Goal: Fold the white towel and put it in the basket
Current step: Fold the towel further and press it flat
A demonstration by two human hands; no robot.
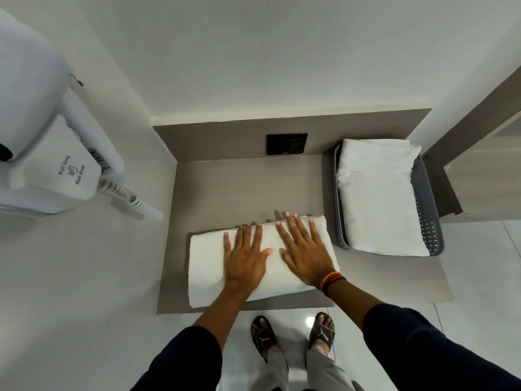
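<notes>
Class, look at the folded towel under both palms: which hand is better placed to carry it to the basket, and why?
Probably the right hand: it lies on the folded towel's end nearest the basket, while the left hand rests farther away.

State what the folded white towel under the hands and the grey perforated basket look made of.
Folded white towel: soft terry-like cloth, matte, fuzzy nap, rounded fold edges. Grey perforated basket: probably moulded plastic, with a regular lattice of holes and a smooth rim.
</notes>
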